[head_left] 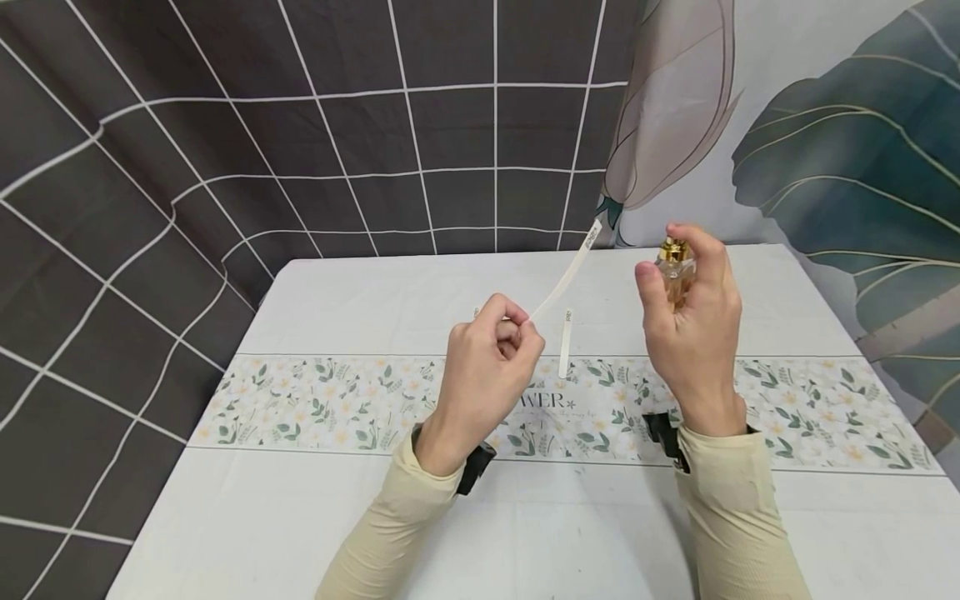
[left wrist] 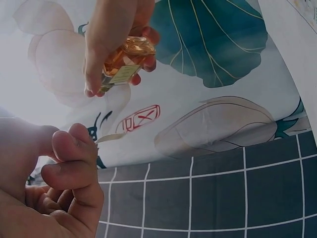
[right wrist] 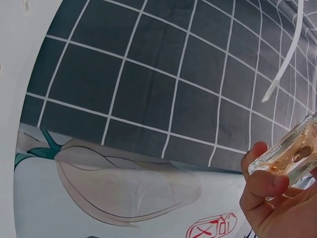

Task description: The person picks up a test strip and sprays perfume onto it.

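Hands apart | Paper strip: pinched by left hand, tip towards tabletop's far edge | Glass bottle: gripped in right hand, beyond strip's tip | Second strip: flat on tabletop

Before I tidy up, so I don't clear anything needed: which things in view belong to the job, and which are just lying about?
In the job:
White strip, pinched in the left hand
Gold-topped bottle, held in the right hand

Just lying about:
Second strip, untouched on the table; perhaps a spare
Floral band across it, apparently decoration
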A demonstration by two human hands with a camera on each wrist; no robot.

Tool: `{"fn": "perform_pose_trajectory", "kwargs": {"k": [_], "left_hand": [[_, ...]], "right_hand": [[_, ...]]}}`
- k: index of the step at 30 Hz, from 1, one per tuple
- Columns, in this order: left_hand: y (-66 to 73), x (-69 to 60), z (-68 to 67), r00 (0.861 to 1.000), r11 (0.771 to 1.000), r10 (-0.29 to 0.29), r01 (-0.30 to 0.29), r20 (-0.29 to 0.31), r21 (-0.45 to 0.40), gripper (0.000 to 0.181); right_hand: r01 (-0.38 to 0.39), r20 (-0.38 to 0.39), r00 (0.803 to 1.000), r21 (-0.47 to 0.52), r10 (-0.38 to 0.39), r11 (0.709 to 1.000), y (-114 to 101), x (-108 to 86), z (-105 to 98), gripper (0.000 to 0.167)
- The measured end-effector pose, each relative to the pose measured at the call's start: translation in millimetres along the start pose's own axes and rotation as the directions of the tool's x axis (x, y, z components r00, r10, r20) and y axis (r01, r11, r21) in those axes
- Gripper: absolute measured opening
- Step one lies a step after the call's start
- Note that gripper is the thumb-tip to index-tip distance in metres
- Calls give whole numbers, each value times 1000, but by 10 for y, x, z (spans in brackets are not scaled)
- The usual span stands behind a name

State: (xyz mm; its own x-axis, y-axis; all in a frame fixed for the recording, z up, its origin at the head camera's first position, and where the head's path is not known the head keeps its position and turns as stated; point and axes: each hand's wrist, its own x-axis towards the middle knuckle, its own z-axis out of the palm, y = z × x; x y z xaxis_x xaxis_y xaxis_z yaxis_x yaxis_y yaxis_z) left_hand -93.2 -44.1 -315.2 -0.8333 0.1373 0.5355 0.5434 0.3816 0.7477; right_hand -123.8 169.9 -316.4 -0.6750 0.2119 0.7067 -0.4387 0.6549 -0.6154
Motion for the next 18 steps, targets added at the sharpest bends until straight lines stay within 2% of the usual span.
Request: {"fn": "perform_pose_trajectory", "kwargs": {"k": [12,18], "left_hand": [[-11,7,7,1000,1000,-4,4,-9,12,7],[-21,13,1,1000,1000,15,-14,-11,15,7]], "right_hand": [[-9,-16,1000,31,10,999,5,-3,-14,59],[1,-10,1000,24,-1,1000,3,-3,-15,53]]}}
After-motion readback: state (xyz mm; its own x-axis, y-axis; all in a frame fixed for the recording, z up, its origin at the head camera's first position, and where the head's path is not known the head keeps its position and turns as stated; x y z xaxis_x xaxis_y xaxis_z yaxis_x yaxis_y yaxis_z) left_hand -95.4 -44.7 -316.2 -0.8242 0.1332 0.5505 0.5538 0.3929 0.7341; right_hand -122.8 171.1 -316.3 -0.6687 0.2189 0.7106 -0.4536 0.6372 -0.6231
